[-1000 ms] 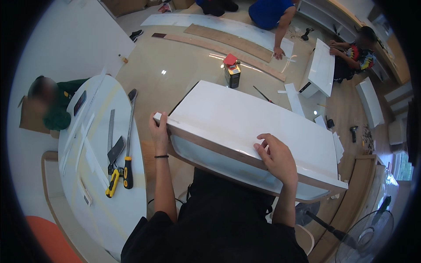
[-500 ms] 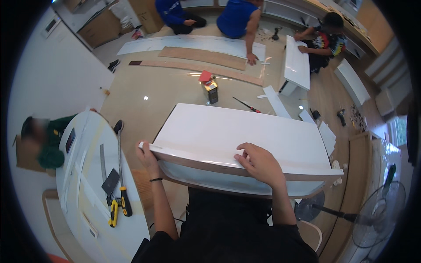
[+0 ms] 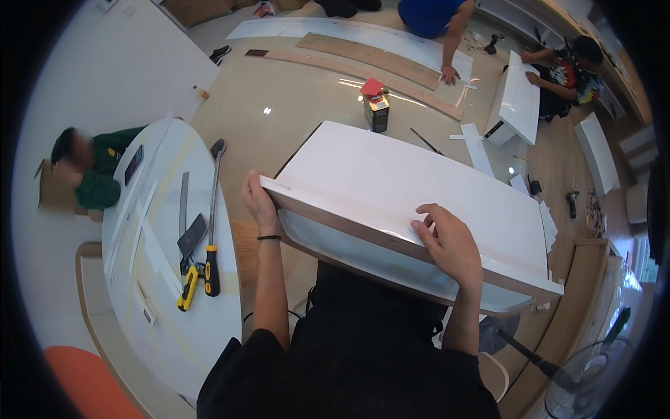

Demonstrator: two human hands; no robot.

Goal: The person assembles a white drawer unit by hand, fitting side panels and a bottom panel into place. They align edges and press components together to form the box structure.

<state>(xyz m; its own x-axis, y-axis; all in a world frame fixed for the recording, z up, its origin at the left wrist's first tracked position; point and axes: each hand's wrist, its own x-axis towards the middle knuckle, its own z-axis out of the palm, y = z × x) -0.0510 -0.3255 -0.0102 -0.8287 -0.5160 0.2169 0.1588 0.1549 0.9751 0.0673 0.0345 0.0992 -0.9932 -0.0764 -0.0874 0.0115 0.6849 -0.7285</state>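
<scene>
A long white box-like cabinet piece lies in front of me, its white face up. A raised strip with a bare brown edge runs along its near side, and a pale bluish glossy panel shows below that strip. My left hand is closed around the strip's left end, thumb near the top corner. Farther right, my right hand rests by the same strip with bent, separated fingers and holds nothing. Its palm side is hidden.
At left, a white rounded table carries a yellow-black screwdriver, a yellow-black cutter and a steel ruler. A metal tin and boards lie ahead. Several people work nearby. A fan stands right.
My view has turned, so the surroundings and the cabinet piece sit differently, its right end lower in the picture. Both hands keep their places on the piece.
</scene>
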